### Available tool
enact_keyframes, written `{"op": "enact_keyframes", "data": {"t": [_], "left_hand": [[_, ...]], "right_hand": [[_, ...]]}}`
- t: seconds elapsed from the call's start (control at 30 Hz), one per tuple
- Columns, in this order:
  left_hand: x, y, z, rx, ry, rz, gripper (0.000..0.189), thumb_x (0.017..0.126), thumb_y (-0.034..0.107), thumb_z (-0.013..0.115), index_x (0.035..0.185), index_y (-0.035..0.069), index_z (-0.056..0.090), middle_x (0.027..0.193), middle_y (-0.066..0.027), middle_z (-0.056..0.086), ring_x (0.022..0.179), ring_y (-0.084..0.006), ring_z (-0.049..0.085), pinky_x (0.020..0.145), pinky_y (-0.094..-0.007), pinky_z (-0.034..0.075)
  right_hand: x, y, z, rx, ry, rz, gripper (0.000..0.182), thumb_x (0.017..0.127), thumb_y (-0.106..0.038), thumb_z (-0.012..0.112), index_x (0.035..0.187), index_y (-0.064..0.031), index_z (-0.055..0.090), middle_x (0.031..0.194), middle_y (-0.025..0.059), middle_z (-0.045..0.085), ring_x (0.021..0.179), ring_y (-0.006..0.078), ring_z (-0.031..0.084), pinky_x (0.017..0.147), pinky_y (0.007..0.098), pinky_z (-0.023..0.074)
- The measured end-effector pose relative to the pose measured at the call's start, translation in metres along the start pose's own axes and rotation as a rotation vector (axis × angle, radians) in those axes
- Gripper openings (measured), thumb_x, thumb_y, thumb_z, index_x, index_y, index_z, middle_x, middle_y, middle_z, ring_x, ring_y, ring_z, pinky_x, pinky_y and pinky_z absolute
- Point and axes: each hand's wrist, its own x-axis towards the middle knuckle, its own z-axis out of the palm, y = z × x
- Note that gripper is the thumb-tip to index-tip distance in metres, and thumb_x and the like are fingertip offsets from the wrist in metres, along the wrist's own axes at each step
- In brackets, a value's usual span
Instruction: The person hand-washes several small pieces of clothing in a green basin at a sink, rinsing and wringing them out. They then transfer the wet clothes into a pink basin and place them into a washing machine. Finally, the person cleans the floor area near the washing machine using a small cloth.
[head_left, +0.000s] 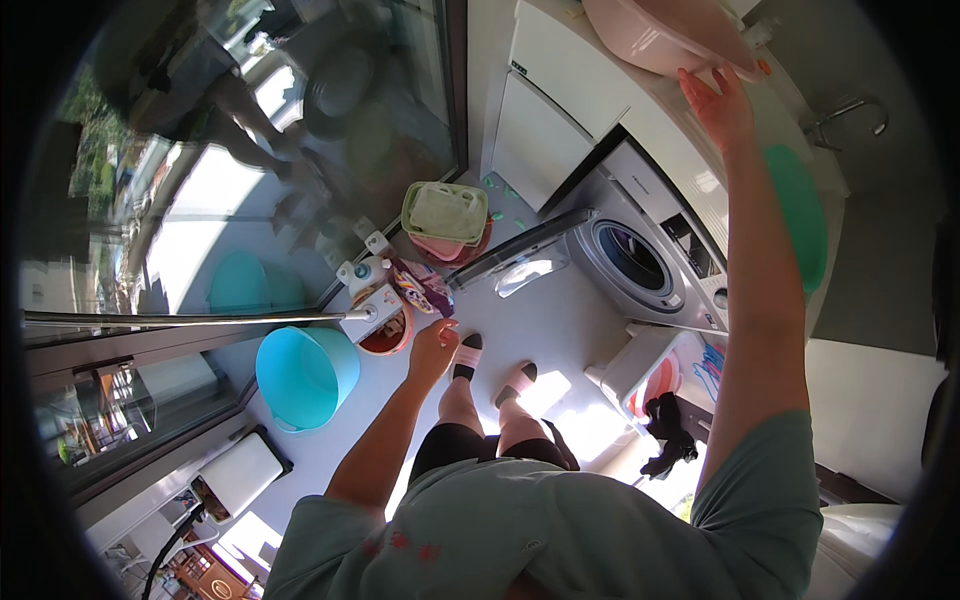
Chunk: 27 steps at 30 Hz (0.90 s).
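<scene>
My right hand is raised to a pink plastic basin on the white counter. Its fingers are spread and the tips overlap the basin's near edge; whether they press on it is hard to tell. Low in front of me hangs my left hand, empty, with loosely curled fingers. A front-loading washing machine stands beneath the counter. Its round door is swung wide, and the drum opening shows dark inside. Beyond my right forearm, a green oval item is partly hidden on the counter.
A turquoise bucket and a flat mop head over a reddish tub are at left. Detergent bottles, patterned cloth and a green basket line the glass. A white stool and black cloth sit at right, under a faucet.
</scene>
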Motion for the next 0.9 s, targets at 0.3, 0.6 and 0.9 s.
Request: {"op": "enact_keyframes", "data": {"t": [0.3,0.6,0.9], "left_hand": [[0.121,-0.023,0.052,0.36,0.047,0.079,0.095,0.074,0.024,0.073,0.151,0.0,0.022,0.146,-0.0248,0.041,0.135,-0.0378,0.043,0.108,-0.0439,0.042],[0.133,-0.003,0.13,0.415,-0.083,-0.09,0.096,0.068,0.028,0.08,0.146,0.0,0.03,0.144,-0.0228,0.042,0.136,-0.0366,0.041,0.108,-0.0431,0.041],[0.061,0.143,0.221,0.257,-0.552,0.631,0.077,0.08,0.018,0.074,0.145,0.001,0.035,0.145,-0.0224,0.045,0.135,-0.0378,0.043,0.112,-0.0428,0.036]], "right_hand": [[-0.215,0.198,-0.131,-0.742,-0.004,0.423,0.037,0.093,-0.014,0.061,0.129,-0.008,0.057,0.116,0.0084,0.07,0.081,0.0109,0.066,0.072,0.0248,0.0541],[-0.457,0.278,-0.276,-0.659,0.298,0.88,0.029,0.094,-0.012,0.057,0.122,-0.0065,0.06,0.101,0.0116,0.073,0.078,0.0167,0.068,0.068,0.0291,0.0538],[-0.486,0.294,-0.355,-0.742,0.398,0.841,0.032,0.09,-0.006,0.056,0.121,-0.0058,0.059,0.093,0.0113,0.072,0.072,0.0183,0.07,0.061,0.0294,0.0549]]}}
